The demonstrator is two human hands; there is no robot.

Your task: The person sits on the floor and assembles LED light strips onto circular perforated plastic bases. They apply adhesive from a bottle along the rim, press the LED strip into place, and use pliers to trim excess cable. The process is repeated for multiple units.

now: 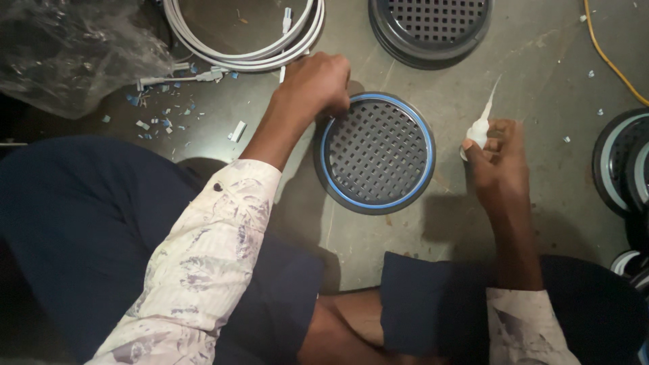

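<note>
A round grey grille disc with a blue ring (376, 154) lies flat on the floor between my knees. My left hand (316, 84) rests at its upper left rim, fingers curled down onto the edge, pinching the blue ring there. My right hand (498, 160) hovers to the right of the disc, closed around a small white squeeze tube with a long pointed nozzle (483, 123) that points up and away.
A stack of similar grey grille discs (430, 28) sits at the top. White coiled strip (245, 49) lies upper left beside a crumpled clear plastic bag (67, 51) and small blue and white scraps (162, 122). More discs (623, 162) stand at the right edge; a yellow cable (608, 57) runs past.
</note>
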